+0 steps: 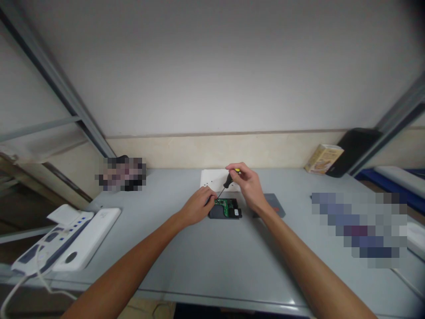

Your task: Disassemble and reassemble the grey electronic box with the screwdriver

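Observation:
My right hand [248,185] is closed around the handle of a screwdriver [228,180], black with a yellow end. The thin shaft slants down to the left, its tip at the upper left of an opened black electronic device [216,213] with a green circuit board [226,207]. Whether the tip sits in a screw is too small to tell. My left hand [199,206] grips the device's upper left edge, fingers bent close to the screwdriver tip. Just behind lies a white sheet [217,177] with several small dark bits on it, possibly screws. A flat grey panel [275,206] lies partly under my right forearm.
At the left of the grey table [212,261] lie a white power strip [56,241] with cables and a white slab-like device [91,241]. A yellowish box [323,158] and a black case [357,150] lean at the back right. Blurred items [122,174] flank both sides.

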`<state>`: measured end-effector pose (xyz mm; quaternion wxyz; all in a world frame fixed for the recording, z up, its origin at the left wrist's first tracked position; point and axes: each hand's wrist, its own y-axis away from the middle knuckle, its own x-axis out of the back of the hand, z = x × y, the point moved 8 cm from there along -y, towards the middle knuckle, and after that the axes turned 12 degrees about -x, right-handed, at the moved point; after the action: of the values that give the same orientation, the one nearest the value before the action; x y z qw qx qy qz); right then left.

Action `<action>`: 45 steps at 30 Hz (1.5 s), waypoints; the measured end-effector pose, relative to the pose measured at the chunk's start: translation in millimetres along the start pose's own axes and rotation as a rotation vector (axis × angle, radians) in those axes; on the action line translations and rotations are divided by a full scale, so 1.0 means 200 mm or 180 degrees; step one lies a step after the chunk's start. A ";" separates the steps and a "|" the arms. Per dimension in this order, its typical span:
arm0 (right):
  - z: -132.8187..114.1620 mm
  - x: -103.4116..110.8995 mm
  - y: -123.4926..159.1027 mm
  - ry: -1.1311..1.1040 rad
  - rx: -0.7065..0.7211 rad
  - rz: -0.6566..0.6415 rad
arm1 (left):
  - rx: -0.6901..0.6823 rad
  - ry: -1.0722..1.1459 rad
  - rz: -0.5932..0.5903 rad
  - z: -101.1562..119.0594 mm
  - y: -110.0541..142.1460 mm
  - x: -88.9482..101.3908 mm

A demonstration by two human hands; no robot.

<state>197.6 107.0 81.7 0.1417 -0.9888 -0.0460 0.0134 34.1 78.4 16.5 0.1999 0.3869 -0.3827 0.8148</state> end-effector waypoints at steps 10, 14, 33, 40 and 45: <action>-0.01 -0.01 0.01 -0.0081 -0.0036 0.0051 | 0.0001 -0.0043 -0.0004 0.00 0.00 0.00; -0.02 0.00 0.01 0.0110 0.0036 0.0115 | 0.0019 -0.0015 -0.0005 0.00 0.00 0.00; -0.01 0.01 0.00 0.0150 0.0019 0.0108 | 0.0004 -0.0016 0.0005 0.00 0.00 0.00; -0.02 0.00 0.01 0.0068 0.0129 0.0126 | 0.0012 -0.0015 0.0003 0.00 -0.01 0.00; -0.02 0.00 0.00 0.0121 0.0139 0.0107 | -0.0016 0.0001 0.0027 0.01 -0.01 0.01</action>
<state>198.6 105.5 84.8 0.1638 -0.9861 -0.0264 -0.0020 34.9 77.7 18.7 0.1975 0.3846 -0.3863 0.8148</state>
